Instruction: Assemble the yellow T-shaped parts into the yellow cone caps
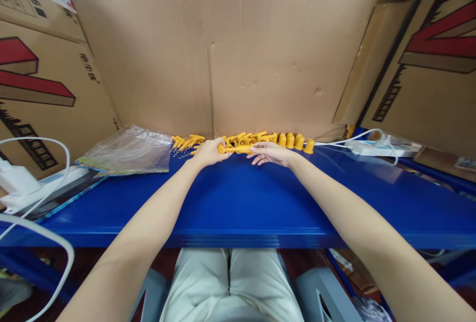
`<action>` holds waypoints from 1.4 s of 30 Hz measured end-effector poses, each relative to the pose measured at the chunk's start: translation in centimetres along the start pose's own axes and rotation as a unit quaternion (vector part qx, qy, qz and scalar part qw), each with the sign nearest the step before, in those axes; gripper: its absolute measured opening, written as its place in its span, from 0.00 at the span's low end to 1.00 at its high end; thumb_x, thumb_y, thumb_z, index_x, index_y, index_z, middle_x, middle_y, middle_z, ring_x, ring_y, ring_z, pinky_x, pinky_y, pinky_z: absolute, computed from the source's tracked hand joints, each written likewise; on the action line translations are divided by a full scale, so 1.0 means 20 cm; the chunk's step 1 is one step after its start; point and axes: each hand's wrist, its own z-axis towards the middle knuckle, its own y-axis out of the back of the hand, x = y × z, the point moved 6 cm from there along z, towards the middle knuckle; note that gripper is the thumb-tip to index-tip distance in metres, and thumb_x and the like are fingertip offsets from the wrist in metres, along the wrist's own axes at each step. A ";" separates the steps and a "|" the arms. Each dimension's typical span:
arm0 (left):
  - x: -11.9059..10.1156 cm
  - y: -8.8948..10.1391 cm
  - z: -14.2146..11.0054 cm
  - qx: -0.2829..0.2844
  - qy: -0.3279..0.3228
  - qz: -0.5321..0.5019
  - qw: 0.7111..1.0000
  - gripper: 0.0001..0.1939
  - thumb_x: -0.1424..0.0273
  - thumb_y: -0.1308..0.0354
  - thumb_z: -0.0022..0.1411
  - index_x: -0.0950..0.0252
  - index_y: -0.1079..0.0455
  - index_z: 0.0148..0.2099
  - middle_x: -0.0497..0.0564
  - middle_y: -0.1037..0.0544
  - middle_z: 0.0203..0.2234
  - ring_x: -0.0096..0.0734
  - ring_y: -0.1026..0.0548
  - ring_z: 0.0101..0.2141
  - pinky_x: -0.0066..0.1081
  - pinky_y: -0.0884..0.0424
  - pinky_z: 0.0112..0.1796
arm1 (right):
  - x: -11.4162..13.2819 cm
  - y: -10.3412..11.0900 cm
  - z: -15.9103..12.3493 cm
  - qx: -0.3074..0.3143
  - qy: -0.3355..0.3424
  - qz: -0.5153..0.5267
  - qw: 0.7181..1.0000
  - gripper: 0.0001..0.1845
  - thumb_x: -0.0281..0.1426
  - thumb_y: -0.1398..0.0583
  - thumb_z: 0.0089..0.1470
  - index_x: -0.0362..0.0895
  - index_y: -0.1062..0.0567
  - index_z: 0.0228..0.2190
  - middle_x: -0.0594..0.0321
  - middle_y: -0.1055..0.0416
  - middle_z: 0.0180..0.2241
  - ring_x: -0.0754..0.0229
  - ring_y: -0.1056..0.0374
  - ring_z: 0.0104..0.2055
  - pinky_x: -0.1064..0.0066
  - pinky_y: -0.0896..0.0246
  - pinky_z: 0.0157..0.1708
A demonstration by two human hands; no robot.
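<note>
Pale trousers (230,282) cover my legs just below the front edge of the blue tabletop (238,203), and my bare forearms reach across it toward the back edge. Near the middle of that edge I have a slim yellow piece (243,150) lying crosswise between my hands. My left hand (211,152) grips its left end between thumb and fingers; my right hand (270,153) pinches its right end, the lower fingers loosely bent. Whether it is one part or two joined, I cannot tell. Along the back edge, yellow handles (191,140) lie left of my hands beside small metal spirals (183,153), and bell-shaped yellow caps (308,147) stand to the right. Clear plastic bags (130,153) lie toward the back left corner. Behind everything rises a cardboard panel (278,64).
</note>
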 end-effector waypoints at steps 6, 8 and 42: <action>0.01 -0.01 0.00 -0.002 0.004 -0.003 1.000 0.16 0.57 0.38 0.52 0.61 0.33 0.39 0.46 0.23 0.22 0.32 0.26 0.26 0.28 0.37 0.31 | -0.01 0.01 0.02 -0.006 0.003 -0.010 1.000 0.11 0.35 0.38 0.57 0.42 0.27 0.39 0.54 0.23 0.40 0.64 0.26 0.30 0.75 0.30 0.29; 0.02 -0.01 0.01 -0.005 0.003 -0.004 1.000 0.16 0.57 0.38 0.51 0.61 0.32 0.38 0.46 0.23 0.23 0.32 0.27 0.26 0.29 0.37 0.31 | -0.01 0.02 0.02 -0.002 0.005 -0.008 1.000 0.11 0.36 0.38 0.57 0.42 0.27 0.39 0.54 0.23 0.40 0.64 0.26 0.30 0.75 0.29 0.29; 0.02 -0.01 0.01 -0.003 0.008 0.034 0.999 0.17 0.56 0.40 0.54 0.60 0.32 0.42 0.47 0.23 0.26 0.35 0.25 0.30 0.30 0.34 0.33 | 0.00 -0.02 0.04 -0.038 -0.019 0.146 0.988 0.05 0.27 0.42 0.59 0.41 0.27 0.32 0.61 0.24 0.26 0.67 0.29 0.24 0.77 0.30 0.29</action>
